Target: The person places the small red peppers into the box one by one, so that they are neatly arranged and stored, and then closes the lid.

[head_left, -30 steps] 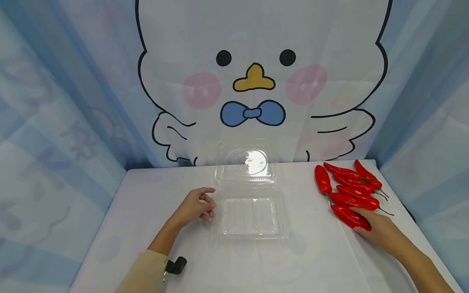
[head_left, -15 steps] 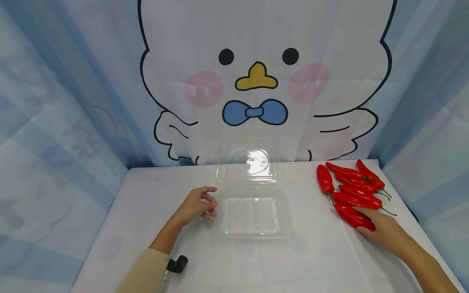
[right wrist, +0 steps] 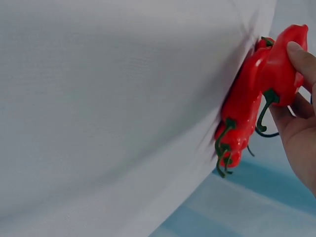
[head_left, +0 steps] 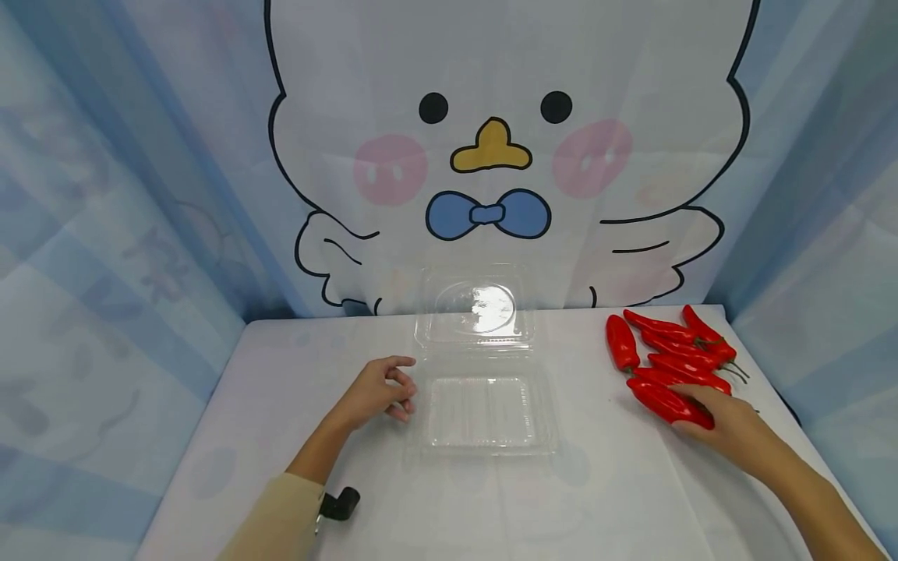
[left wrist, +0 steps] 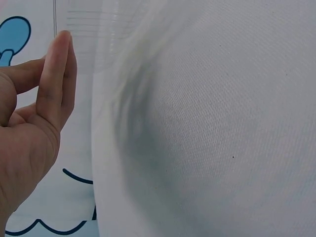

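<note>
My right hand (head_left: pixel 737 428) grips a red chili pepper (head_left: pixel 659 400) between thumb and fingers at the right of the table. In the right wrist view this pepper (right wrist: pixel 279 66) stands out from the others, its green stem curling free. Several more red chili peppers (head_left: pixel 620 343) lie in a loose pile just behind it. My left hand (head_left: pixel 373 393) has its fingers loosely bent and holds nothing, its fingertips right at the left edge of a clear plastic clamshell box (head_left: pixel 484 451). That box stands opened, its lid (head_left: pixel 428 336) tilted up at the back.
A white cloth covers the table (head_left: pixel 561 514). Behind it hangs a curtain (head_left: pixel 491 47) printed with a cartoon chick, and blue curtains (head_left: pixel 91 312) close off both sides. A black wrist device (head_left: pixel 340 504) shows at the left sleeve (head_left: pixel 277 518).
My right hand has raised the nearest chili pepper slightly, up and left in the head view, so it now overlaps the pepper behind. The left hand and the box stay put.
</note>
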Available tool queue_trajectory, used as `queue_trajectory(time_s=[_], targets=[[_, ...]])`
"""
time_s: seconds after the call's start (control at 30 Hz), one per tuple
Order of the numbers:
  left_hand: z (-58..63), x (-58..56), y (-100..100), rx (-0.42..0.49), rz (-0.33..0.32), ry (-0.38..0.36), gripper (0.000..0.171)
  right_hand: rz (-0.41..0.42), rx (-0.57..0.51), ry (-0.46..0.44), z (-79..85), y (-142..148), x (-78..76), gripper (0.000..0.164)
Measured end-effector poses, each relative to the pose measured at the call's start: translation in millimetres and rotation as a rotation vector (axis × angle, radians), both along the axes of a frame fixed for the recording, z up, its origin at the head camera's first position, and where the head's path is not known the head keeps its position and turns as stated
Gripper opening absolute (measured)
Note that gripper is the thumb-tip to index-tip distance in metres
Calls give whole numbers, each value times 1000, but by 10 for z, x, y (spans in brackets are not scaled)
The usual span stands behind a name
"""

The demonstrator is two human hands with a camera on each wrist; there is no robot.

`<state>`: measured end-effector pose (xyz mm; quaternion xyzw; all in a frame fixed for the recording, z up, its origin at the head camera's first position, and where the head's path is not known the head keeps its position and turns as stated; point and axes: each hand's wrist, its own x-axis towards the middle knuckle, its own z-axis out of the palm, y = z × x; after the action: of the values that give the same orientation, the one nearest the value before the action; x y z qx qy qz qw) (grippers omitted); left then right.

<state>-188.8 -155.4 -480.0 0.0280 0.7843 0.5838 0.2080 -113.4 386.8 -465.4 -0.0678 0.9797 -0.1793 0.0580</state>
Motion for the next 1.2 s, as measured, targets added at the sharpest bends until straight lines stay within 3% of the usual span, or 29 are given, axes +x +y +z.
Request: queue_trajectory(time_s=[0.57,0.8,1.2], targets=[[-6,13,14,4,10,-10,61,87,-57,88,154,-158,-110,74],[4,7,22,2,11,-12,61,142,-45,168,233,-241,-178,74],[19,4,9,11,10,-10,60,187,-37,144,331,-474,-317,75]])
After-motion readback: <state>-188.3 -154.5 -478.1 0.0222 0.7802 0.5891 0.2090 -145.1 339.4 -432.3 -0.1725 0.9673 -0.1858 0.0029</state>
